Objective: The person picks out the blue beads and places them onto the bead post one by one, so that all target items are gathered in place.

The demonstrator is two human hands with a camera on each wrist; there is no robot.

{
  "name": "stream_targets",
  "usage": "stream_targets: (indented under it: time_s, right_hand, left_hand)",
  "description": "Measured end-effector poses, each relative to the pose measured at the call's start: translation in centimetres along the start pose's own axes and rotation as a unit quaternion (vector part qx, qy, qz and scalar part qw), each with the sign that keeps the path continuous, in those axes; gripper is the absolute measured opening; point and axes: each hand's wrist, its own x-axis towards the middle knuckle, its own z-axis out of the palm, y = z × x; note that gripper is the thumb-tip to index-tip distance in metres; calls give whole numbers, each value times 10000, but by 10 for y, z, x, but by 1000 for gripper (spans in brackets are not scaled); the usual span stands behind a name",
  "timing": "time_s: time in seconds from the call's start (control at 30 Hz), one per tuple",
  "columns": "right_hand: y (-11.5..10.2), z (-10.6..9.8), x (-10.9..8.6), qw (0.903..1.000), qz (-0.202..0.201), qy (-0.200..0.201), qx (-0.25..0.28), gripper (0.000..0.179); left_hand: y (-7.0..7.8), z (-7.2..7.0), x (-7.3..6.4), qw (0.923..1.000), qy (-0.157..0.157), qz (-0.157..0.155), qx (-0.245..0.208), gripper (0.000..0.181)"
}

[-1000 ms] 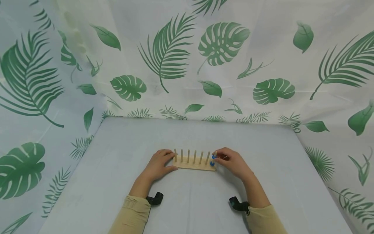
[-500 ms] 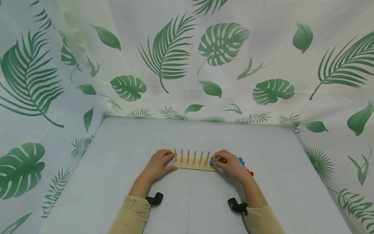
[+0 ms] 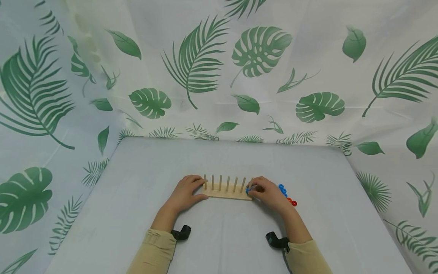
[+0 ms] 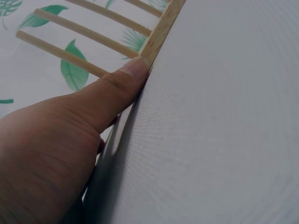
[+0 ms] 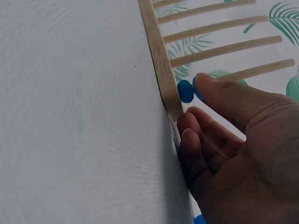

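Observation:
A wooden peg board [image 3: 226, 195] with a row of upright pegs lies on the table. My left hand [image 3: 186, 193] grips its left end; in the left wrist view the thumb [image 4: 133, 70] presses the front edge, and most of the other fingers are hidden. At the opposite end, one blue ring [image 5: 185, 91] sits low on the last peg. Just above it, my right hand [image 3: 268, 192] pinches a second blue ring [image 5: 198, 87] on that same peg, mostly covered by the thumb.
Loose blue rings [image 3: 282, 189] and red rings [image 3: 294, 203] lie on the white table [image 3: 219, 236] just right of my right hand, partly behind it. A leaf-printed curtain [image 3: 212, 114] stands along the table's back edge and sides.
My right hand has slid the second blue ring down the end peg onto the lower one. Loose blue and red rings have come into view beside that hand. The left hand stays put.

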Motion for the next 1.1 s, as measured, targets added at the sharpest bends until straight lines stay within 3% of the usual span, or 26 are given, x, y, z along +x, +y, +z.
stream_targets:
  time_s: [0.83, 1.1]
  right_hand:
    - [2, 2, -1, 10000, 23, 41, -54, 14]
    - [-3, 0, -2, 9999, 49, -66, -97, 16]
  left_hand:
    - [1, 0, -1, 10000, 60, -1, -26, 63]
    - [2, -1, -1, 9999, 4, -135, -17, 65]
